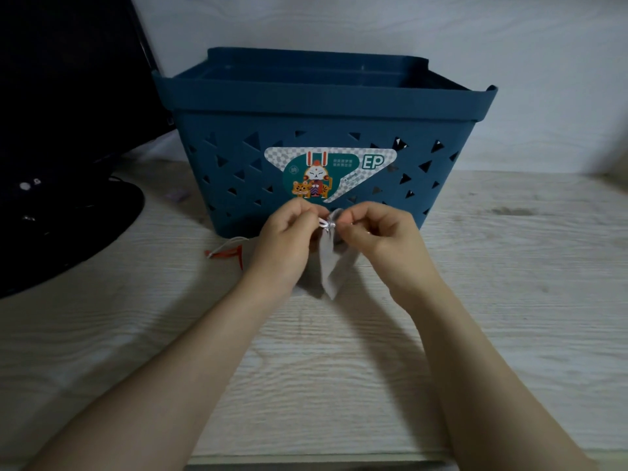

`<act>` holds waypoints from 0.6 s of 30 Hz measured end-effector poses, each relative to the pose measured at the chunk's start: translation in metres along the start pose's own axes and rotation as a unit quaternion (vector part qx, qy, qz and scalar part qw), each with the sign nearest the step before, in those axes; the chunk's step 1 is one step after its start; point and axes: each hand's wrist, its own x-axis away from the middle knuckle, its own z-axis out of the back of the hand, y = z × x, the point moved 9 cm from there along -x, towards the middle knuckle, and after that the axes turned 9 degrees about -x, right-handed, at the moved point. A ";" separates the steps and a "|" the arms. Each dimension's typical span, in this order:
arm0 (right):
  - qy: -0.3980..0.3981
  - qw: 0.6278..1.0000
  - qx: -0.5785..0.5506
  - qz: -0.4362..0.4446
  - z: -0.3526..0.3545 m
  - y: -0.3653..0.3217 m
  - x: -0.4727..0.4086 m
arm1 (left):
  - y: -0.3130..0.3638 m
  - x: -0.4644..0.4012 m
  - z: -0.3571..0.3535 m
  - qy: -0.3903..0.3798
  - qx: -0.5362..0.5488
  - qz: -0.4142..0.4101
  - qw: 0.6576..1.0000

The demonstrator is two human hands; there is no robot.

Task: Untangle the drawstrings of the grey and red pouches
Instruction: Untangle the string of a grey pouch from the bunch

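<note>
Grey pouch point(331, 263) drawstring pinched by both hands, basket point(326, 107) label "EP"

Pale wood-grain tabletop point(509, 300) meeting a plain white wall point(373, 22) at the far edge. Centre, far: a dark blue plastic basket point(441, 137) with triangular perforations and a printed cartoon sticker point(326, 173). Far left — a black monitor on a round black stand point(68, 212). Lighting dim, bluish — soft shadows fall on the table.
</note>
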 end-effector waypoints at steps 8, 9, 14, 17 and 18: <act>0.027 0.997 0.065 0.018 0.004 0.003 -0.002 | -0.002 0.003 0.000 -0.016 -0.068 -0.002 0.998; 0.030 0.997 0.074 0.020 0.005 0.003 -0.003 | -0.002 0.003 0.000 -0.016 -0.079 -0.007 0.997; 0.021 0.994 0.103 0.027 0.003 0.005 -0.003 | 0.004 0.005 0.001 -0.009 -0.106 -0.023 0.994; 0.029 0.993 0.111 0.033 0.004 0.004 -0.003 | 0.008 0.006 0.001 -0.004 -0.114 -0.036 0.993; 0.040 0.993 0.104 0.033 0.006 0.005 -0.003 | 0.009 0.006 0.000 -0.008 -0.112 -0.042 0.993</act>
